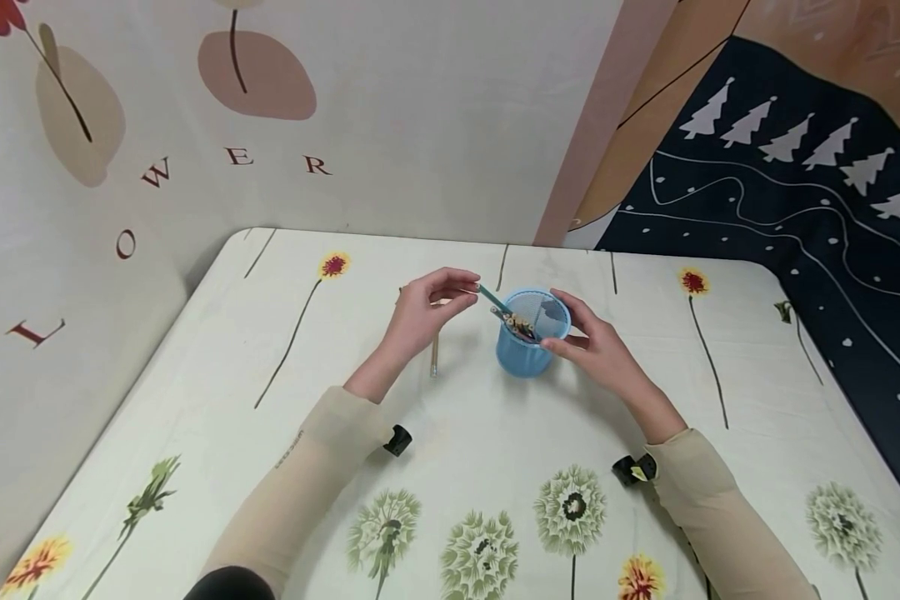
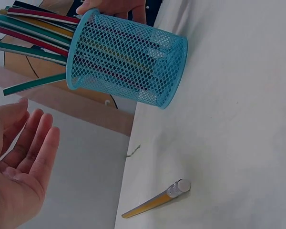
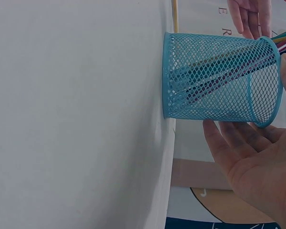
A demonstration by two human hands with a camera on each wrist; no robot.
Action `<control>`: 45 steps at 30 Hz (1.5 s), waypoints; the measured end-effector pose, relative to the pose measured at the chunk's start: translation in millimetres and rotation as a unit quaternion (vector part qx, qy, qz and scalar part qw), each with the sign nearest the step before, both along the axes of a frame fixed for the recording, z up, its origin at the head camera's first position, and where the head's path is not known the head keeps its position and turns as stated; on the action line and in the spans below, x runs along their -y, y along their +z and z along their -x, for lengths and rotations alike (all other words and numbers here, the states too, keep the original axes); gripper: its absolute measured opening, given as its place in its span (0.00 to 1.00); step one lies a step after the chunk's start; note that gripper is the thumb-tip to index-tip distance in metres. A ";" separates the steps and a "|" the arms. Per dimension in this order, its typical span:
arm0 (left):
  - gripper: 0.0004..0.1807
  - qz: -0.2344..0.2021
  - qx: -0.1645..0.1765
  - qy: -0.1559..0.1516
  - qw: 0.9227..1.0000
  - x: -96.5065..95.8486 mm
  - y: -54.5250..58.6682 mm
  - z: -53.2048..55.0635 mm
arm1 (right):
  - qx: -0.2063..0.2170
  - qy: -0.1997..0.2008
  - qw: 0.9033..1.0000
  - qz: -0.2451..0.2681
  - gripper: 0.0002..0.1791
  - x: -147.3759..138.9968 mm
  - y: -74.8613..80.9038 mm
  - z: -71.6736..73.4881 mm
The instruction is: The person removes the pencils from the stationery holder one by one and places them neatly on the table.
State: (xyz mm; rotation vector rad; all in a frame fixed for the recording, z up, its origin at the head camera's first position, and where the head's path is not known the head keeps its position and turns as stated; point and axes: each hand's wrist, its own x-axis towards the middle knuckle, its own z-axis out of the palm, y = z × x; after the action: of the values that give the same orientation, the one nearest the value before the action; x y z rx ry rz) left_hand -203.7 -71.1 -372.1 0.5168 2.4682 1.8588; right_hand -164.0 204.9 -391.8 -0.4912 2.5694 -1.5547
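A light-blue mesh pencil cup (image 1: 523,360) stands upright on the table, holding several pencils (image 2: 35,29) in green, red, yellow and dark colours. My right hand (image 1: 602,346) grips the cup from its right side, thumb at the rim and fingers along the mesh (image 3: 219,78). One green pencil (image 2: 34,84) leans out of the cup towards my left hand (image 1: 425,312). That hand's fingers are loosely bent beside the pencil's end and hold nothing in the left wrist view. Beneath it, a yellow pencil (image 2: 152,202) with a white eraser lies on the table, partly hidden in the head view.
A white cloth printed with flowers and dandelions covers the table (image 1: 480,467). Behind it hangs a pale printed curtain (image 1: 420,125), with a dark tree-patterned cloth (image 1: 780,192) at the right. Black wrist cameras (image 1: 397,440) sit at both sleeves.
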 end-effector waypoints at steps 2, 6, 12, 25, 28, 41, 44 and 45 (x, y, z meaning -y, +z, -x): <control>0.17 -0.005 -0.001 -0.004 1.000 -1.1 -0.1 -1.5 | -0.001 0.001 1.000 -0.001 0.40 0.4 1.1 -0.6; 0.17 -0.015 0.001 -0.007 1.000 -4.0 0.1 -4.2 | 0.000 0.000 1.000 -0.001 0.40 0.5 1.2 -0.5; 0.16 -0.023 0.005 -0.005 1.000 -8.2 1.0 -7.6 | 0.000 -0.002 1.000 -0.002 0.40 0.1 0.3 0.0; 0.14 -0.053 -0.016 -0.010 0.998 -14.6 -3.7 -8.4 | -0.001 0.001 1.000 0.005 0.41 -0.3 -1.8 0.9; 0.13 -0.061 -0.026 -0.011 0.998 -16.4 -3.8 -8.7 | -0.001 0.002 1.000 0.005 0.41 0.2 -1.2 0.7; 0.11 -0.075 -0.029 -0.004 0.997 -19.2 0.3 -8.4 | 0.005 -0.003 1.000 0.003 0.41 0.7 -0.8 0.3; 0.12 -0.088 -0.024 -0.004 0.996 -17.0 4.4 -8.5 | 0.005 -0.003 1.000 0.001 0.41 0.7 -1.0 0.3; 0.12 -0.095 -0.023 -0.005 0.995 -16.1 6.2 -8.6 | 0.005 -0.003 1.000 0.000 0.41 0.7 -1.1 0.2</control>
State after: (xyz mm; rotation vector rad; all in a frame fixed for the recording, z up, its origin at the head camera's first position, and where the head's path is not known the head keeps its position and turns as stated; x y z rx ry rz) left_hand -195.1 -55.0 -365.9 0.5834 2.3240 2.1127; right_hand -164.3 204.3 -392.9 -0.4753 2.5663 -1.5546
